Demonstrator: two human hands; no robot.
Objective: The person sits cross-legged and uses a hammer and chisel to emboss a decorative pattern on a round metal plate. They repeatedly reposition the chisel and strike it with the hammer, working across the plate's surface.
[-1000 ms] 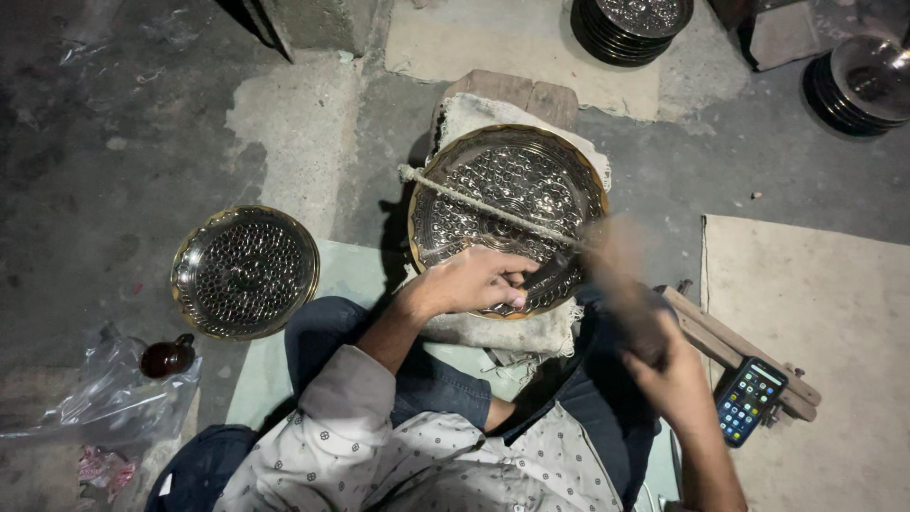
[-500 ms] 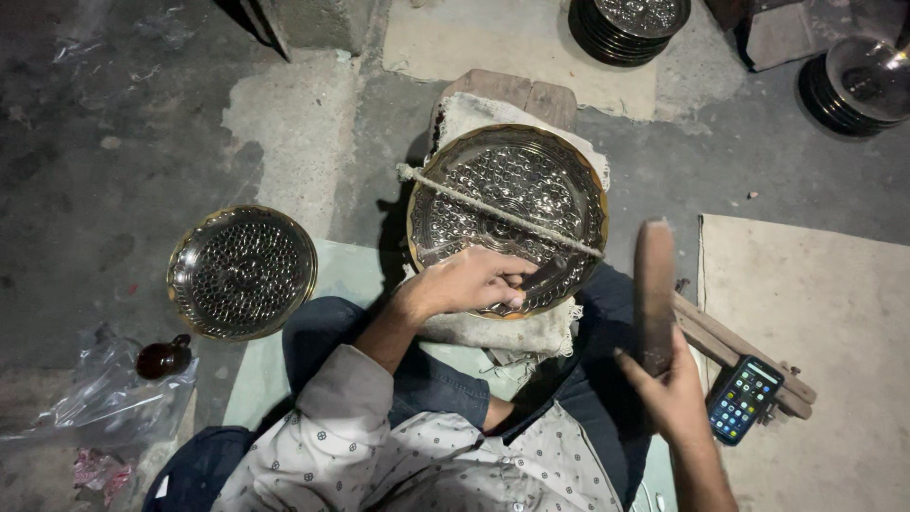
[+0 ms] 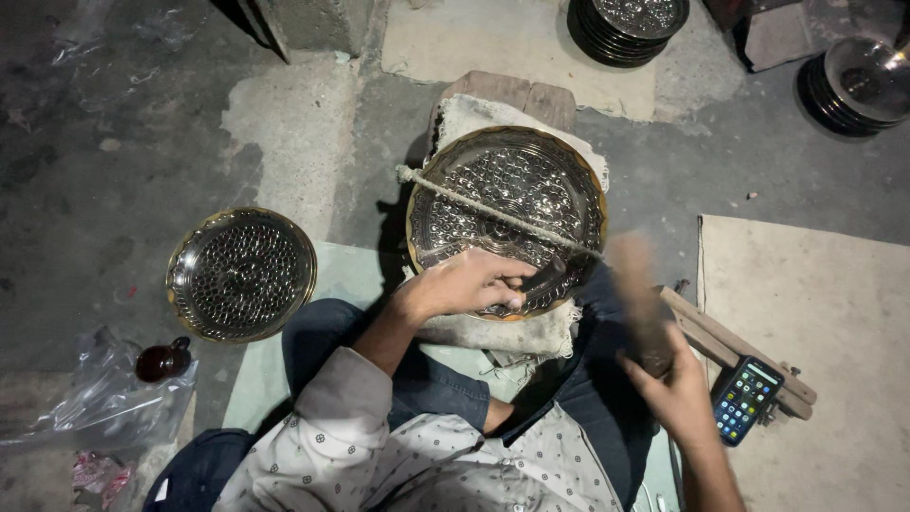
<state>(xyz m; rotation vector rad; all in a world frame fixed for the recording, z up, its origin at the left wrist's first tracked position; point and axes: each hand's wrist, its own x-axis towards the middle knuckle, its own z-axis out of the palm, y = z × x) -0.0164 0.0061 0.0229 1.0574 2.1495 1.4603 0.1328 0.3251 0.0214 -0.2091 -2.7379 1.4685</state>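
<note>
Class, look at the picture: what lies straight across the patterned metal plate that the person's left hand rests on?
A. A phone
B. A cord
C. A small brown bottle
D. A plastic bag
B. A cord runs taut across the plate, from its left rim to its right, just above the left hand; the phone, plastic bag and brown bottle all lie off the plate.
</note>
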